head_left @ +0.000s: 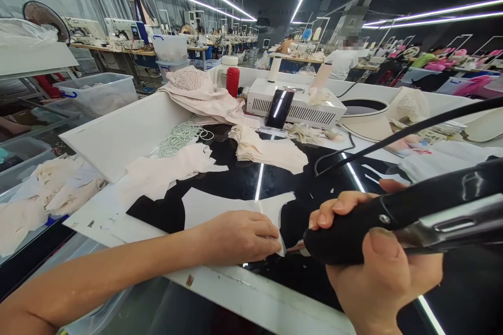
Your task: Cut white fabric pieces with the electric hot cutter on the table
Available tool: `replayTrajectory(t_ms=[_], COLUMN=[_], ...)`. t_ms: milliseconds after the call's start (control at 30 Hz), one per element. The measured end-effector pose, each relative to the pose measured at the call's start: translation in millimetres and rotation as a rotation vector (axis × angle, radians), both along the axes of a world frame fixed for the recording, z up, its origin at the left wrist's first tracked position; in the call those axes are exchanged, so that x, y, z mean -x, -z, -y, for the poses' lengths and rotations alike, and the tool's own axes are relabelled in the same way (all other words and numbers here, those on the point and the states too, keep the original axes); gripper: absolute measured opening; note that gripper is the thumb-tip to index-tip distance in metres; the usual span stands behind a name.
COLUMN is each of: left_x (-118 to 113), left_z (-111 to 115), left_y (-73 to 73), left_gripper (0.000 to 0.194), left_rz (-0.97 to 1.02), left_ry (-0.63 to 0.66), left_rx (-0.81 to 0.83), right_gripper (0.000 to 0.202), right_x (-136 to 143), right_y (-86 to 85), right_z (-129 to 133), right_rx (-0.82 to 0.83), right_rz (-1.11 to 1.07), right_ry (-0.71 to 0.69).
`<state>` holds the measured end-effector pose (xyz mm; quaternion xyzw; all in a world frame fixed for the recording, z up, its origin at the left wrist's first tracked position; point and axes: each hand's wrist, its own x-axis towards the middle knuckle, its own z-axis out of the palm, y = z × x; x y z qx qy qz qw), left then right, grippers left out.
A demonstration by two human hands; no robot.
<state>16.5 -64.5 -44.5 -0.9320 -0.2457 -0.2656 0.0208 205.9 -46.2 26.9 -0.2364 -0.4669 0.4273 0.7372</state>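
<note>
R hand point(385, 277) is wrapping round a black handheld tool point(346, 227), fingers closed on its body; the tool's tip point(297, 247) is pointing L, just beside the nr R corner of a white fabric pc point(216, 212). That pc is lying flat by the nr edge of the black tabletop point(236, 180). L hand point(239, 235) is resting on it, fingers held together over that same corner; can't tell if they're pinching it or only pressing; also can't tell if the tip is touching.

Farther in, a cream fabric pile point(173, 165) is lying twd the L edge, w/ tangled green cord point(181, 137) just behind. A cream stack point(271, 151) is sitting mid-top, apart from the white pc. Twd the far edge, a phone point(281, 107) is leaning agst a white vented box point(314, 104); a red bottle point(232, 81) is standing L of the box.

Beyond, clear plastic bins point(100, 91) are standing on the floor, sewing machines point(121, 31) are lining the L side, & a co-worker point(341, 65) in white is facing away.
</note>
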Motion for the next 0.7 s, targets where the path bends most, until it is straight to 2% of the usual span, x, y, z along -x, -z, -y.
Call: replayTrajectory(t_ms=[367,700], left_x=[-0.7,-1.2], left_z=[-0.5,-0.5], left_y=[1.5,4.5], left_gripper=[0.022,0.019], left_rz=[0.009,0.023], left_ry=[-0.002,0.001], left_rx=[0.009,0.008], right_gripper=[0.048,0.051], right_x=[-1.6,1.5], right_y=[6.4,2.5], right_z=[0.3,0.8], right_rx=[-0.016,-0.005], right_rz=[0.053,0.011], right_ry=[0.015,-0.018])
